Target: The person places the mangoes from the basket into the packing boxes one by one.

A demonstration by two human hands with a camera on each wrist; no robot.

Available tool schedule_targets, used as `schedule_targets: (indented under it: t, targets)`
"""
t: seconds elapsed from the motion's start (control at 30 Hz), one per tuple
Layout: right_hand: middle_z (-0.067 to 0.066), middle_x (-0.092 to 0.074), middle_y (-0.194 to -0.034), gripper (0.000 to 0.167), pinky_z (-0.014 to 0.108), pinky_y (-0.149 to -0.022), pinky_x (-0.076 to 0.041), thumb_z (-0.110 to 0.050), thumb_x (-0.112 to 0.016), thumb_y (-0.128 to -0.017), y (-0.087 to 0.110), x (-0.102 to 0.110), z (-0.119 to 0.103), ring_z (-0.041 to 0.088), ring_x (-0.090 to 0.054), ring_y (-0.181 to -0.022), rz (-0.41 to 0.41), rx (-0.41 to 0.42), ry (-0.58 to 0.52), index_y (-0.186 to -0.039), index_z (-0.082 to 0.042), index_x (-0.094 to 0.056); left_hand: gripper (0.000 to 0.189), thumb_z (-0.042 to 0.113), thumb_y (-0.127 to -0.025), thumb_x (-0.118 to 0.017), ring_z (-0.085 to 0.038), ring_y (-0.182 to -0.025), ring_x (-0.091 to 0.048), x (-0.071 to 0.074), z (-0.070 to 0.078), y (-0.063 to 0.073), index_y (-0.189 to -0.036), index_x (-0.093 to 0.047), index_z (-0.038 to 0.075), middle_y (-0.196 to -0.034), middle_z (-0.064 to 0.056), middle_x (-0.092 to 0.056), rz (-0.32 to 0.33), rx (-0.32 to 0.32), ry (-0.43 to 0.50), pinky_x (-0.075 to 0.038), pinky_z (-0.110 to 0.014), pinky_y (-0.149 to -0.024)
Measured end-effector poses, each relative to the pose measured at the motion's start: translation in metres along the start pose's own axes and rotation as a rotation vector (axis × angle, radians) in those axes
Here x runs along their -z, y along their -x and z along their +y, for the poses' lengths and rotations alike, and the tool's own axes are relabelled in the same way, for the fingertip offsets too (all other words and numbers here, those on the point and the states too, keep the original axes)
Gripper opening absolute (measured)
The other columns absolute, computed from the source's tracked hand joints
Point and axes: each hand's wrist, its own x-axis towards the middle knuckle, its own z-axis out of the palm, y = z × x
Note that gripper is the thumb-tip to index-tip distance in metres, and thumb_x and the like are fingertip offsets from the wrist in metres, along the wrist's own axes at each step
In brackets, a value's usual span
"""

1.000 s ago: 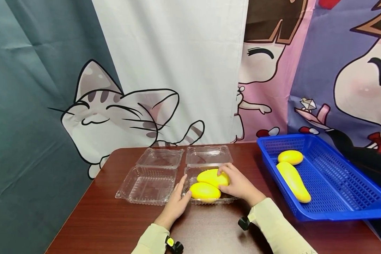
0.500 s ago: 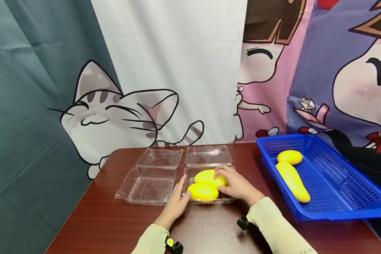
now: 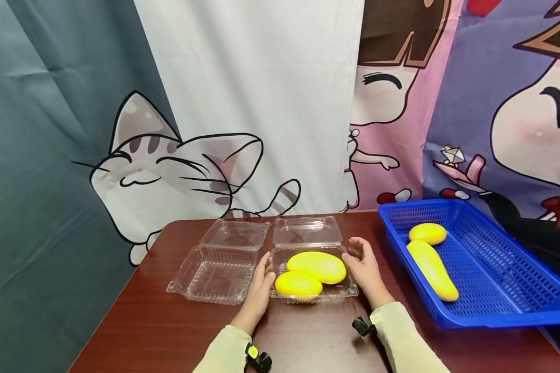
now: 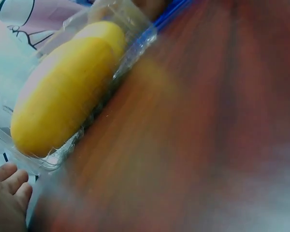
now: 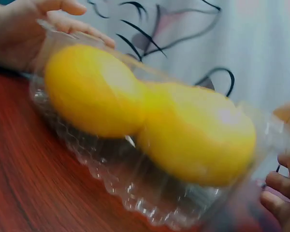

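Two yellow mangoes, a rear one (image 3: 316,265) and a front one (image 3: 298,284), lie side by side in the right-hand clear plastic clamshell box (image 3: 338,296), whose lid (image 3: 308,230) is folded back. My left hand (image 3: 257,292) is at the box's left wall with fingers extended; in the left wrist view its fingers (image 4: 14,181) show beside the box. Just off the rear mango's right end, my right hand (image 3: 366,269) has loosely bent fingers with nothing between them. The right wrist view shows both mangoes (image 5: 198,130) close up, with the right hand (image 5: 282,193) at the edge.
A second clear clamshell box (image 3: 214,274) stands with its lid up to the left. On the right sits a blue perforated basket (image 3: 518,316) holding an oval mango (image 3: 427,234) and a longer mango (image 3: 431,270). A printed curtain (image 3: 261,103) hangs behind the table (image 3: 135,321).
My right hand has let go of the rear mango and moved right, to the box's side. The rear mango now lies slightly farther right. My left hand stays nearly in place.
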Motion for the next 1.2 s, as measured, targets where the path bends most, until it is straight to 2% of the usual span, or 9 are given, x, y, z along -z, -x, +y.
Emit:
schedule_targets:
  t: [0.2,0.33,0.47,0.57,0.63,0.7,0.9,1.0,1.2]
  targets:
    - [0.029,-0.03,-0.155,0.068,0.008,-0.089,-0.045,0.01,-0.051,-0.092,-0.004,0.004,0.015,0.044,-0.034,-0.143,-0.094,-0.085,-0.242,-0.154,0.006,-0.022,0.061,0.016,-0.106,-0.032,-0.04,-0.153,-0.013,-0.001,-0.002,-0.023,-0.161,-0.01,0.002,-0.164,-0.026,-0.016,-0.048,0.076,0.309,-0.008,-0.056,-0.122]
    - [0.027,-0.021,-0.162,0.077,0.01,-0.096,-0.043,0.013,-0.045,-0.088,-0.007,0.01,0.02,0.041,-0.025,-0.149,-0.155,-0.086,-0.293,-0.158,0.004,-0.013,0.061,0.018,-0.107,-0.029,-0.04,-0.152,-0.018,-0.003,-0.005,-0.032,-0.161,-0.009,0.001,-0.164,-0.026,-0.018,-0.059,0.099,0.396,-0.007,-0.052,-0.123]
    - [0.024,-0.018,-0.164,0.078,0.013,-0.099,-0.043,0.014,-0.041,-0.088,-0.008,0.01,0.021,0.038,-0.025,-0.15,-0.192,-0.074,-0.29,-0.159,0.002,-0.01,0.059,0.022,-0.108,-0.03,-0.042,-0.147,-0.029,-0.004,-0.006,-0.033,-0.16,-0.012,-0.001,-0.158,-0.029,-0.03,-0.032,0.116,0.387,-0.015,-0.053,-0.122]
    - [0.025,-0.018,-0.164,0.077,0.013,-0.098,-0.044,0.017,-0.038,-0.088,-0.005,0.011,0.02,0.039,-0.026,-0.149,-0.199,-0.054,-0.308,-0.159,0.003,-0.01,0.058,0.022,-0.108,-0.034,-0.038,-0.134,-0.048,-0.006,-0.005,-0.035,-0.158,-0.02,-0.003,-0.146,-0.031,-0.045,0.018,0.151,0.379,-0.037,-0.041,-0.113]
    - [0.026,-0.019,-0.163,0.078,0.013,-0.098,-0.044,0.019,-0.035,-0.087,-0.004,0.012,0.02,0.041,-0.025,-0.148,-0.216,-0.033,-0.328,-0.158,0.004,-0.009,0.057,0.022,-0.108,-0.037,-0.037,-0.124,-0.054,-0.007,-0.005,-0.036,-0.157,-0.025,-0.004,-0.138,-0.031,-0.052,0.044,0.172,0.36,-0.045,-0.033,-0.103]
    - [0.028,-0.019,-0.162,0.078,0.015,-0.1,-0.044,0.02,-0.034,-0.085,-0.003,0.012,0.02,0.044,-0.024,-0.147,-0.24,-0.011,-0.339,-0.158,0.006,-0.009,0.056,0.022,-0.108,-0.039,-0.035,-0.119,-0.057,-0.008,-0.005,-0.037,-0.155,-0.029,-0.005,-0.135,-0.029,-0.055,0.055,0.185,0.321,-0.046,-0.03,-0.098]
    - [0.031,-0.022,-0.159,0.084,0.02,-0.102,-0.044,0.019,-0.035,-0.08,-0.002,0.01,0.019,0.046,-0.028,-0.143,-0.273,0.01,-0.323,-0.159,0.002,-0.01,0.055,0.027,-0.108,-0.043,-0.041,-0.123,-0.056,-0.007,-0.004,-0.035,-0.153,-0.035,-0.004,-0.136,-0.027,-0.057,0.052,0.185,0.252,-0.046,-0.042,-0.104]
    - [0.03,-0.023,-0.158,0.085,0.021,-0.102,-0.044,0.019,-0.035,-0.08,-0.001,0.01,0.018,0.038,-0.036,-0.14,-0.277,0.006,-0.339,-0.159,0.0,-0.009,0.053,0.025,-0.108,-0.042,-0.044,-0.121,-0.056,-0.007,-0.005,-0.035,-0.152,-0.034,-0.005,-0.137,-0.029,-0.054,0.044,0.158,0.269,-0.048,-0.04,-0.101]
    - [0.027,-0.024,-0.152,0.067,0.027,-0.101,-0.045,0.001,-0.039,-0.1,0.0,0.008,0.012,0.013,-0.051,-0.12,-0.246,-0.071,-0.479,-0.159,0.001,-0.008,0.056,0.019,-0.107,-0.038,-0.047,-0.125,-0.053,-0.008,-0.008,-0.033,-0.155,-0.023,-0.004,-0.148,-0.031,-0.036,-0.024,0.084,0.285,-0.046,-0.047,-0.105]
